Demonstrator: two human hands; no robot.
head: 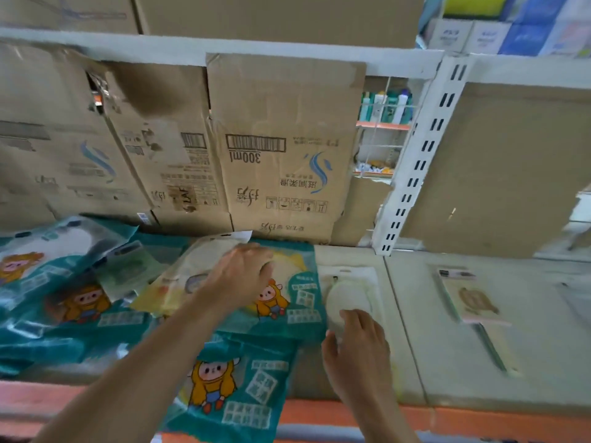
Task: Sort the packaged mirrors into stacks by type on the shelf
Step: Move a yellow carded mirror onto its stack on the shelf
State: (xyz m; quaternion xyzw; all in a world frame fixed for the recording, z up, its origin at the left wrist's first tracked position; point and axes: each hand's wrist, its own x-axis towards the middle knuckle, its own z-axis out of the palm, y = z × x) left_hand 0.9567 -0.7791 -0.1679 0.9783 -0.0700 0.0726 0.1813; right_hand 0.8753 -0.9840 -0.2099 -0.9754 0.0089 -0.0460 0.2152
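I am leaning into the shelf (415, 340) with both arms out. My left hand (241, 276) is on the pale yellow mirror pack (174, 284), which lies slanted across the teal mirror packs (300, 302) near the back edge. The knuckles face up and the fingers bend down over its far end. They are hidden under the hand, so I cannot tell whether they pinch the pack or only rest on it. The pack is the odd one in this heap, so I judge the hand is there to lift it clear of the teal ones.

My right hand (359, 350) lies flat on the near end of the white oval mirror pack (348, 295), with fingers relaxed and loosely spread and the thumb out to the left. The pack sits by itself on bare shelf, just right of the teal heap. I take it the hand is there to steady it or square it up as the start of its own stack.

The teal packs cover the left part of the shelf in loose, overlapping layers, and one hangs over the orange front edge (479, 417). They look slippery and far from sorted. A long-handled pack (473, 302) lies well apart toward the right end. Cardboard sheets (281, 139) stand along the back edge, so nothing can slip behind.
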